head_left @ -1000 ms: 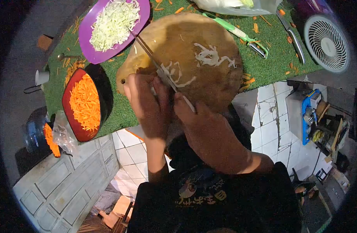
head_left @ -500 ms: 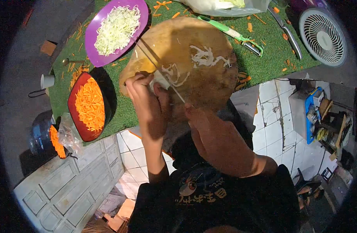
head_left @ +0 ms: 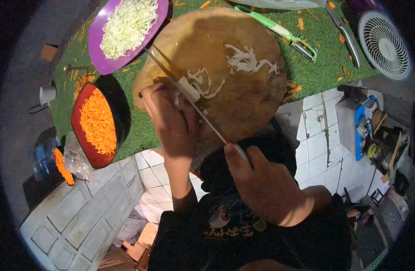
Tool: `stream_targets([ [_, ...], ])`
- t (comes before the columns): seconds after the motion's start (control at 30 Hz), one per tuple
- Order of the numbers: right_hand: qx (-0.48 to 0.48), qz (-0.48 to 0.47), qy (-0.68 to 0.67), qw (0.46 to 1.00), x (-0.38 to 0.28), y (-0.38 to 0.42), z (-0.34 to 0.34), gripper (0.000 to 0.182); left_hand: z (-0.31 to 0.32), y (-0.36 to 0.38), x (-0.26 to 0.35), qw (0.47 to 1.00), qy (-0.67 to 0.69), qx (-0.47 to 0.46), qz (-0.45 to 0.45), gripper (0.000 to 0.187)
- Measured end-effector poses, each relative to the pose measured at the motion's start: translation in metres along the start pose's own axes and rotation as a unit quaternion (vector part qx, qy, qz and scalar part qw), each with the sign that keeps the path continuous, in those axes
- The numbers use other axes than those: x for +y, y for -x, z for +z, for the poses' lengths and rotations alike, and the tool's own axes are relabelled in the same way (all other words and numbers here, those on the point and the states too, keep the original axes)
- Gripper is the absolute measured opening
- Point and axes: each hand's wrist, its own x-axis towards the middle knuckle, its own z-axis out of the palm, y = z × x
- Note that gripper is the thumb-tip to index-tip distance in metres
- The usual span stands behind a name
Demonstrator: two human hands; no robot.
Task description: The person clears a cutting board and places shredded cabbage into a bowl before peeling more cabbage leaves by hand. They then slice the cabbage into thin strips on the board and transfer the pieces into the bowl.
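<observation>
My right hand (head_left: 268, 185) grips the handle of a long kitchen knife (head_left: 207, 121), its blade slanting up and left across a round wooden chopping board (head_left: 248, 99). On the board's left part, my left hand (head_left: 173, 115) presses with curled fingers on a piece of white vegetable, mostly hidden, beside the blade. Another pale chunk (head_left: 189, 89) shows right against the blade. Thin white shreds (head_left: 205, 86) lie just beyond it, and a second pile of white strips (head_left: 250, 60) is farther right on the board.
Shredded cabbage fills a purple plate (head_left: 95, 49) at the upper left. Below it stands a red bowl (head_left: 83, 147) of cut carrot. A green peeler (head_left: 279, 30), another knife (head_left: 349, 45) and a white round fan (head_left: 388, 47) are at the right on green turf matting (head_left: 327, 67).
My right hand has drawn back toward my body, pulling the knife with it and exposing part of its handle. My left hand stays on the vegetable. The camera view has shifted slightly.
</observation>
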Motion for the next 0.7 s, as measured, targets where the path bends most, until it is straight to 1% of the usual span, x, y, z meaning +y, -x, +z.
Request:
stream_targets([
  [0.03,-0.019,0.009,0.018,1.000,-0.003,-0.001,-0.002,0.047,0.000,0.000,0.000,1.000,0.003,-0.005,-0.012,0.020],
  [0.1,-0.025,0.014,0.006,1.000,-0.005,-0.002,-0.003,0.047,0.000,0.001,-0.001,1.000,0.007,-0.014,-0.026,0.019],
  [0.17,-0.034,0.020,-0.004,0.999,-0.005,-0.005,0.001,0.048,0.000,0.003,-0.002,0.998,-0.017,-0.032,-0.047,0.020],
  [0.23,-0.032,0.041,0.037,0.998,-0.003,-0.011,0.009,0.048,-0.001,0.002,-0.001,0.998,-0.007,-0.028,-0.047,0.021],
  [0.27,-0.032,0.044,0.036,0.998,-0.003,-0.012,0.011,0.048,-0.001,0.002,-0.001,0.999,0.001,-0.024,-0.043,0.022],
  [0.33,0.000,0.012,0.001,1.000,-0.001,-0.017,0.012,0.047,0.000,0.002,-0.001,0.999,0.008,-0.022,-0.040,0.022],
  [0.37,0.001,0.012,0.001,1.000,0.000,-0.017,0.013,0.047,0.000,0.002,-0.001,0.999,0.014,-0.020,-0.038,0.021],
  [0.43,0.033,-0.016,0.039,0.999,0.002,-0.020,0.016,0.047,0.000,0.001,0.000,0.999,0.012,-0.012,-0.032,0.021],
  [0.57,0.052,-0.009,0.027,0.998,0.011,-0.021,0.016,0.048,-0.004,0.002,0.000,0.999,0.032,-0.004,-0.013,0.020],
  [0.63,0.078,-0.027,-0.025,0.996,0.015,-0.021,0.015,0.048,-0.009,0.001,0.000,1.000,0.027,-0.001,0.005,0.019],
  [0.67,0.081,-0.031,-0.026,0.996,0.017,-0.020,0.018,0.048,-0.011,0.001,0.001,1.000,0.021,-0.001,0.019,0.019],
  [0.7,0.116,-0.052,-0.043,0.991,0.020,-0.018,0.023,0.046,-0.013,0.001,0.001,1.000,0.018,0.000,0.023,0.019],
])
